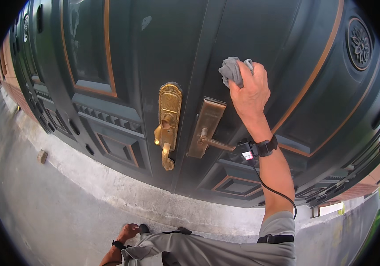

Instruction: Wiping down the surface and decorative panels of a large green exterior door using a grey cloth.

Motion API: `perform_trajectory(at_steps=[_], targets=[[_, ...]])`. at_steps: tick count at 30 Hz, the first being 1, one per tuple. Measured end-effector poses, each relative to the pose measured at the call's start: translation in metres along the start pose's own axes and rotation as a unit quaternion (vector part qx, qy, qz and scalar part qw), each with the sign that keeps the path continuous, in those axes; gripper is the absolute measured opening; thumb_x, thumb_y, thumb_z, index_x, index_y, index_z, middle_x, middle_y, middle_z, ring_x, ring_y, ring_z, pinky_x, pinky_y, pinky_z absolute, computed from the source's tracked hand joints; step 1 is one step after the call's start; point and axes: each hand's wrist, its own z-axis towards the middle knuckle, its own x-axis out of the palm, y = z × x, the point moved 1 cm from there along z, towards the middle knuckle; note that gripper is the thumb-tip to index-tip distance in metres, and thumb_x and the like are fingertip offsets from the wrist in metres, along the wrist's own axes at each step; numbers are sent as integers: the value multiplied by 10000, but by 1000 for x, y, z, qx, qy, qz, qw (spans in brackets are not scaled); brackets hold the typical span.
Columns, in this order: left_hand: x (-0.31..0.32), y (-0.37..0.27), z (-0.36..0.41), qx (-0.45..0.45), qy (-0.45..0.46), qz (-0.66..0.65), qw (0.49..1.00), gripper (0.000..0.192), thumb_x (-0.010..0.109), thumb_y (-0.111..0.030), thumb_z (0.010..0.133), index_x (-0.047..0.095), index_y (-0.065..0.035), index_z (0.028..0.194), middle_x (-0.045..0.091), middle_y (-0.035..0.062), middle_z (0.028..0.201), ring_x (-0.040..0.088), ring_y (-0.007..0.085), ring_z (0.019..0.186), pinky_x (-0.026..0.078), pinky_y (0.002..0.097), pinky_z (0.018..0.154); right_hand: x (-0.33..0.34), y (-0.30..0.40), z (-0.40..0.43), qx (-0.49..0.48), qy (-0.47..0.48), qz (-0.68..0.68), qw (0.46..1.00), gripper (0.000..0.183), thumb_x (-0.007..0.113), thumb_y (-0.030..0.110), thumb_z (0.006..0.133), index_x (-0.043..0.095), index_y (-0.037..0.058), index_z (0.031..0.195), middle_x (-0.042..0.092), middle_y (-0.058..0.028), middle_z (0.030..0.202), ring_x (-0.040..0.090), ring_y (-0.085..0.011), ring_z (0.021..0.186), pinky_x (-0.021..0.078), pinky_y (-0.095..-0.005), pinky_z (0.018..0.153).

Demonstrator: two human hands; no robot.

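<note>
My right hand (252, 90) grips a crumpled grey cloth (230, 71) and holds it against the dark green panelled door (239, 26). Below and left of that hand, a brown metal lever handle (218, 143) sticks out from its long backplate (207, 124). Across the seam between the two leaves is an ornate brass handle plate (171, 103) with a curved brass pull (166, 156). Down by my side, near the bottom of the picture, hangs my left hand (129, 231), loosely curled and away from the door. Whether its fingers hold anything cannot be made out.
A concrete ledge (110, 193) runs along the door's foot, with grey pavement (60, 216) before it. A small stone block (42, 156) lies at the left. From a black wrist strap (265, 147) on my right arm, a cable (278, 193) trails down.
</note>
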Motion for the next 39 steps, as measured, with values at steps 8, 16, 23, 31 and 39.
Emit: perform_trajectory(at_steps=[8,16,23,31,39], targets=[[-1,-4,14,17,1,11,1000,456,714,-386,848,721,-46,1152,742,188,1047,714,302,996,559,404,874,25,25,33,-30,-21,8,999,497,862,109,631,681,99,1094,535,-98,1014,592,-289,930,567,-393,675],[-2,-19,16,30,16,20,999,441,714,-382,847,724,-63,1152,739,190,1058,714,297,1010,559,401,879,2,12,-30,-63,152,28,986,518,863,77,594,690,105,1081,545,-86,1020,588,-272,932,563,-361,720],[-8,-12,9,13,35,33,999,506,724,-442,831,716,-72,1176,730,197,1099,700,321,1057,543,414,916,-64,-46,-102,202,108,97,969,475,781,109,776,644,51,1227,614,-142,1116,635,-309,1014,531,-394,857],[-27,-40,8,49,66,62,995,474,719,-420,853,719,-56,1156,734,193,1078,704,308,1041,541,402,915,-52,-31,-316,688,123,412,584,234,698,139,959,661,-7,1137,709,-61,1042,668,-115,915,553,-263,811],[-36,-91,12,22,60,74,995,501,704,-406,865,686,-57,1225,740,171,1096,713,282,1028,546,388,910,8,18,-272,614,54,650,444,229,669,82,963,634,11,1178,684,-61,1124,668,-138,1004,550,-280,892]])
